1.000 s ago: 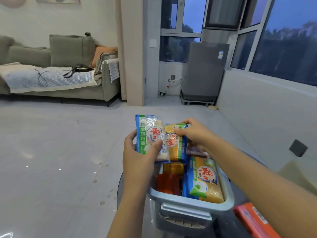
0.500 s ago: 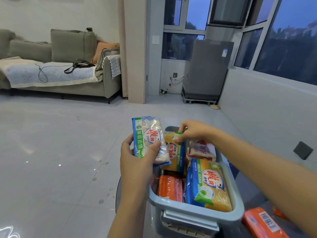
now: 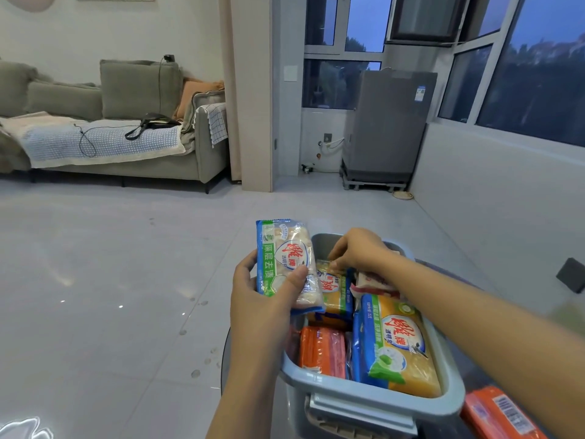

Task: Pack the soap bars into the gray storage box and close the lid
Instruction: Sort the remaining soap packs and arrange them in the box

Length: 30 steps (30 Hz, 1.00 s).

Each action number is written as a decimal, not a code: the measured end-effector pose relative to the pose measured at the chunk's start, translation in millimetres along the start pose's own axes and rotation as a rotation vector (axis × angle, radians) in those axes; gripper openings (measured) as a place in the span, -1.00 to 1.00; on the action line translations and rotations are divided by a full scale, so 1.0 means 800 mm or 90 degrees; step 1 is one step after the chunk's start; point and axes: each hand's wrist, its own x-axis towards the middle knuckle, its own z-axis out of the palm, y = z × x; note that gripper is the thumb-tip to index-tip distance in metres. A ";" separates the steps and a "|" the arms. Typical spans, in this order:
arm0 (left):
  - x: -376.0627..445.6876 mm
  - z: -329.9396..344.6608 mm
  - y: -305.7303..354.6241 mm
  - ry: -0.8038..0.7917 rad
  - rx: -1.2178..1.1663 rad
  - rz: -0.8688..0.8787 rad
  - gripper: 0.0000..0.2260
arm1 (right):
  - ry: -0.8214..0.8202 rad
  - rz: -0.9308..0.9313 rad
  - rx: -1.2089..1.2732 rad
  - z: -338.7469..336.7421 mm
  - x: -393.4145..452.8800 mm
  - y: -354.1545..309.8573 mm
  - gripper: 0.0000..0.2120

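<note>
Soap bars [image 3: 399, 350] – glossy yellow, orange wrappers, gray box [image 3: 373, 407] open

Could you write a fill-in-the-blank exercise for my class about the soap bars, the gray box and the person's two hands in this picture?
1. The left hand holds a white soap bar in a blue and green wrapper ____ the gray plastic storage box.
2. The right hand presses a yellow soap bar in a blue wrapper at the box's ____ end.
3. An orange-wrapped soap bar lies ____ the box.

Missing words: above; far; outside
</note>
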 end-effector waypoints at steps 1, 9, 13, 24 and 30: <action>0.000 0.000 0.001 -0.001 -0.001 -0.002 -0.51 | -0.004 -0.002 0.047 -0.002 -0.001 0.002 -0.79; 0.001 0.000 0.001 -0.027 0.018 0.013 -0.55 | -0.081 -0.057 0.489 -0.032 -0.054 -0.030 -0.63; 0.001 0.003 0.002 -0.062 0.045 0.027 -0.52 | -0.207 -0.115 0.622 -0.037 -0.079 -0.053 -0.55; 0.007 -0.001 -0.012 -0.084 0.135 0.055 -0.65 | -0.067 0.037 0.464 -0.063 -0.063 -0.021 -0.79; 0.010 -0.003 -0.016 -0.086 0.160 0.030 -0.64 | -0.082 0.057 0.348 -0.039 -0.046 -0.022 -0.74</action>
